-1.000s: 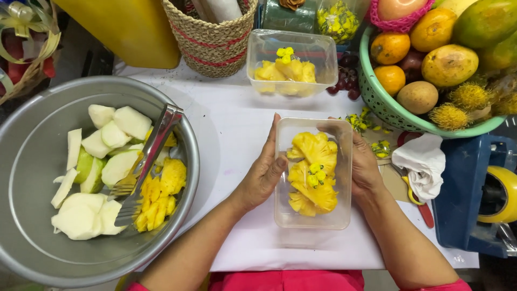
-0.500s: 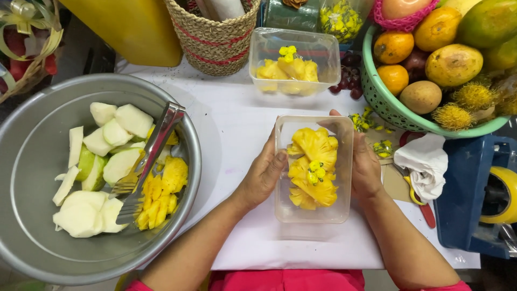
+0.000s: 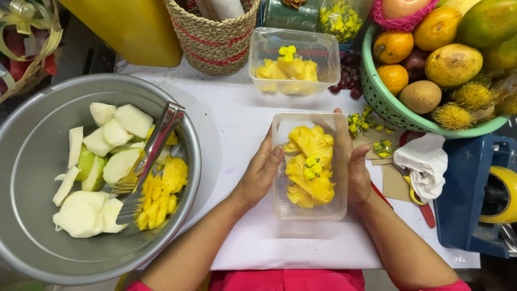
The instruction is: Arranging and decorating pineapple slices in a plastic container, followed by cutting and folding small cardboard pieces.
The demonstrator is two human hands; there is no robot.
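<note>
A clear plastic container [image 3: 280, 207] holds yellow pineapple pieces [image 3: 309, 167] topped with small yellow flowers. It rests on the white table cover [image 3: 231, 124]. My left hand [image 3: 261, 172] grips its left wall and my right hand [image 3: 358, 172] grips its right wall, fingers curled over the rim. A second clear container [image 3: 293, 46] with pineapple and yellow flowers stands just behind it.
A large metal bowl [image 3: 32, 161] at the left holds pale fruit slices, pineapple pieces and metal tongs [image 3: 148, 156]. A green basket [image 3: 396, 116] of mixed fruit is at the right, a woven basket [image 3: 215, 43] behind, a white cloth [image 3: 425, 164] and loose flowers beside the container.
Both hands have slid the container with the pineapple slightly away from me, toward the second container. The bowl and tongs have not moved.
</note>
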